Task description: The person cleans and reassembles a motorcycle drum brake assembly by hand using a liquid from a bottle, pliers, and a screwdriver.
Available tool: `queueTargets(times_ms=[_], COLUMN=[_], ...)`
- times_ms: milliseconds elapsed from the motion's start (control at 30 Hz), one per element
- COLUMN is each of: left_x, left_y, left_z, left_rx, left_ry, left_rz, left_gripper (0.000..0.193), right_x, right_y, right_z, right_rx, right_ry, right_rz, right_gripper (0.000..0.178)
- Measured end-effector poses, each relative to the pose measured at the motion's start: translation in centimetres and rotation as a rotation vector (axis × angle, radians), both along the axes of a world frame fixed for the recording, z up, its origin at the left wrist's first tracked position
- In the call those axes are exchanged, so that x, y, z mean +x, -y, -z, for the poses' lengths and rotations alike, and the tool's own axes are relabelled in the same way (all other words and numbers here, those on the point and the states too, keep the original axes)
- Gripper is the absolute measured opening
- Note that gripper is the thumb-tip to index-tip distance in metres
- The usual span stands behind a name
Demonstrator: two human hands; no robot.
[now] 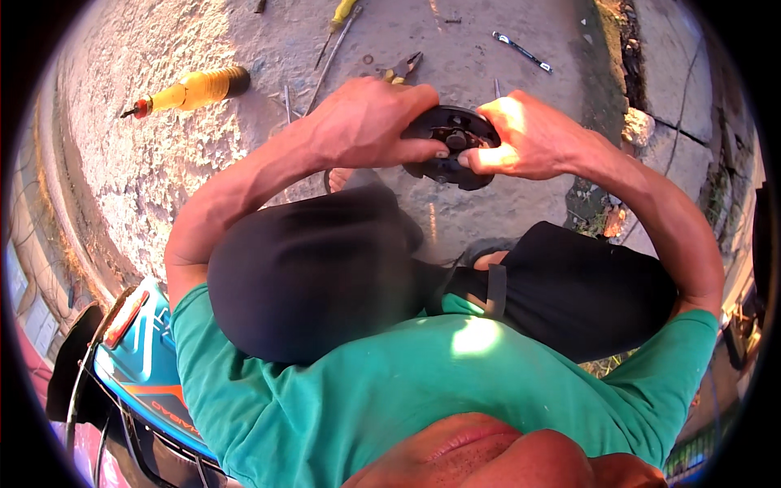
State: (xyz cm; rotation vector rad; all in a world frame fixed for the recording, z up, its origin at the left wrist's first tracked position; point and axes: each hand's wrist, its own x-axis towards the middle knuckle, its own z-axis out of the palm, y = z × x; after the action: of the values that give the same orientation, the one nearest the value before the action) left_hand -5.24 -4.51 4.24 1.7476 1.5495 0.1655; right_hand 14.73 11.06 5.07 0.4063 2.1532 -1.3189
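Both hands grip a black round mechanical part (455, 140) with a raised hub in its middle, held up above my lap. My left hand (366, 122) clasps its left edge, the thumb pressed on the face near the hub. On the right edge, my right hand (527, 138) holds it the same way, its thumb pointing in toward the hub. The part is tilted, and its underside is hidden, along with most of the fingers. Just beyond my left hand, pliers (404, 67) with yellow handles lie on the ground, partly covered by that hand.
A yellow bottle (195, 88) with a red cap and dark base lies at the left. Near the top are a yellow-handled screwdriver (342, 11), a thin metal rod (334, 55) and a dark slim tool (522, 51). A blue vehicle panel (148, 346) stands close at the lower left.
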Motion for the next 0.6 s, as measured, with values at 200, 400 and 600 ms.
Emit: queueTargets(times_ms=[200, 400, 600], left_x=[0.4, 1.1, 0.8], left_y=[0.6, 1.1, 1.1], left_z=[-0.7, 0.3, -0.5], left_rx=[0.318, 0.583, 0.672], left_ry=[0.069, 0.03, 0.051], left_rz=[0.071, 0.048, 0.055], left_gripper=[0.048, 0.047, 0.05], right_x=[1.4, 1.1, 0.5], right_y=[0.4, 0.0, -0.2], right_z=[-1.7, -3.3, -5.6], right_rx=[0.156, 0.208, 0.08], right_ry=[-0.249, -0.187, -0.049], right_rz=[-0.029, -0.077, -0.04], right_gripper=[0.038, 0.034, 0.034])
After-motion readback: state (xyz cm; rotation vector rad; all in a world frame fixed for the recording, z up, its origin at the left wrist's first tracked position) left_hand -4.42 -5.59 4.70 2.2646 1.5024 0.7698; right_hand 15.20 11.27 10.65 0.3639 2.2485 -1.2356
